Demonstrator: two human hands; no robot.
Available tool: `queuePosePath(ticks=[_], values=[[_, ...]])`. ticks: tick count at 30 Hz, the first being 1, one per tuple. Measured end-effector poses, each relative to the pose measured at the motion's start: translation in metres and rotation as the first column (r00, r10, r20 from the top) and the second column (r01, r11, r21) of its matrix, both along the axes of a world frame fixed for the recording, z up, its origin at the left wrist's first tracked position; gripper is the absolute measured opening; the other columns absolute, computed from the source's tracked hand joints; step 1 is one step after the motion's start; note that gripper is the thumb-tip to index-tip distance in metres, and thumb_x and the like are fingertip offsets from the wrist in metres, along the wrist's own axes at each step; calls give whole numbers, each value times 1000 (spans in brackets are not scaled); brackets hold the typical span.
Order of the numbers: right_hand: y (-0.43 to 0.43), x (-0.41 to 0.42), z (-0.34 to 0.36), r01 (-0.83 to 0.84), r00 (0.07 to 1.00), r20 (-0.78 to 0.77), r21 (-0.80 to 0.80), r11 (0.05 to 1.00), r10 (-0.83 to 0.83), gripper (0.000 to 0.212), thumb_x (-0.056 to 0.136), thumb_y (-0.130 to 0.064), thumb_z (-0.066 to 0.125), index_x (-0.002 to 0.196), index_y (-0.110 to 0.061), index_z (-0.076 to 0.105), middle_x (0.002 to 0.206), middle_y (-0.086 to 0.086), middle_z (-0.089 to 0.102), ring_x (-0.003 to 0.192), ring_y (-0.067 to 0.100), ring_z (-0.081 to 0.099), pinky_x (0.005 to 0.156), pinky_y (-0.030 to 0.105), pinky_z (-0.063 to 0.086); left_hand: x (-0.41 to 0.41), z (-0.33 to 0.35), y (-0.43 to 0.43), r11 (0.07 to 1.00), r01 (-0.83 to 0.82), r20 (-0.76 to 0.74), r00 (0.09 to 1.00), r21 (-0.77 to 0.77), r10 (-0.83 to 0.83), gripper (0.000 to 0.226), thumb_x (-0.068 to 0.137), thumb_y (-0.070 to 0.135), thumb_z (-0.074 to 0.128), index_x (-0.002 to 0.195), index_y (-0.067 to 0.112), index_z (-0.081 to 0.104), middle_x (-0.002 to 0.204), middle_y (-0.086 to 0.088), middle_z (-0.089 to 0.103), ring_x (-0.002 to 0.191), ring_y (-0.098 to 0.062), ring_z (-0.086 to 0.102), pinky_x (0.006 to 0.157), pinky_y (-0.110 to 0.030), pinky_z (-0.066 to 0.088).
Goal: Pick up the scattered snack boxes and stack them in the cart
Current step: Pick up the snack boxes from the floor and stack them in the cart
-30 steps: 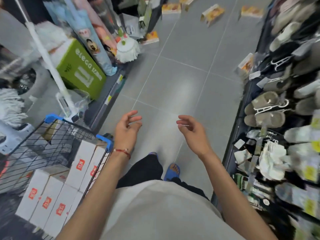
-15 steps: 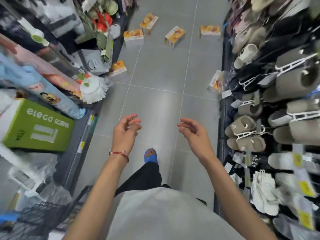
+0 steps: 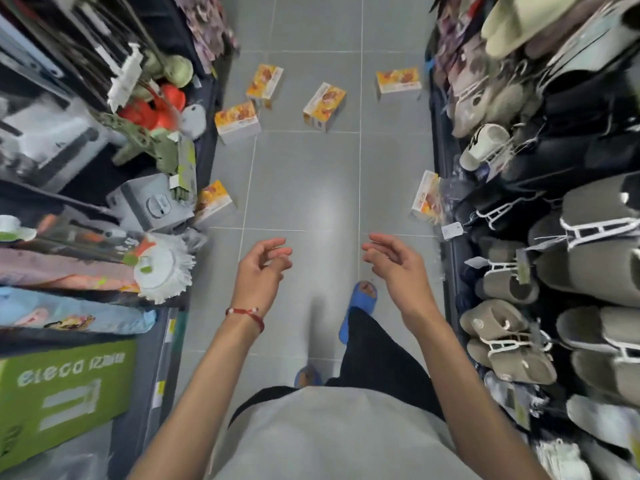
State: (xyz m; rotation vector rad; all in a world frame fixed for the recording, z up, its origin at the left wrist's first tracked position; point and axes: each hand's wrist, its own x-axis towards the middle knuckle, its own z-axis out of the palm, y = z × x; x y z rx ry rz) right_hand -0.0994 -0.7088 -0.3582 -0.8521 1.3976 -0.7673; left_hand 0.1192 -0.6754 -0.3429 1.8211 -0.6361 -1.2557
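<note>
Hovering left and right of blue rubber sandal [image 3: 360, 299]: left hand [image 3: 261, 271] and right hand [image 3: 394, 265], apart, both empty, fingers loosely curled. Lying on grey tiled floor [image 3: 304, 174] beyond that sandal: orange-and-white cardboard snack boxes [image 3: 325, 105], four far ahead, one ahead-left, one ahead-right leaning against grey-slipper rack [image 3: 588, 258].

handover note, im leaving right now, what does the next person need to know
Hands: left hand open and empty, right hand open and empty.
Boxes: six on the floor ahead. The left box lies by the left shelf, the right box at the foot of the right shelf, and four far boxes further up the aisle.
Done: cannot tell, the cart is out of view.
Left: pick up all six and stack them in the cart.
</note>
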Motion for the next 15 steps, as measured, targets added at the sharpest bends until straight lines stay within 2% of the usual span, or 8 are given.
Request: queuePosePath(ticks=[5,9,15], values=[[-133,-27,7,-38,999,-34,-9,999,37,29,98,-9,66,124,-20,69,116,-2,76,104,2,69,89,18,49,-26,11,-123,1000,-6,-14,1000,-5,6,29,95,-1,53,105,24,64,101,2,71,93,-22,68,82,-26,49],[-231,-40,12,-49,998,-43,14,999,49,27,98,-12,67,121,-25,69,117,-1,75,105,7,68,91,23,48,-42,20,-213,1000,-2,-19,1000,-14,2,24,98,4,53,114,18,64,109,-1,71,92,-16,70,87,-28,50],[-363,-36,13,-43,998,-41,60,997,46,23,99,-14,67,117,-28,69,119,1,74,108,10,68,90,25,50,-37,16,-347,1000,-8,0,1000,1,8,27,98,5,52,115,22,63,109,3,72,92,-14,71,82,-26,50]])
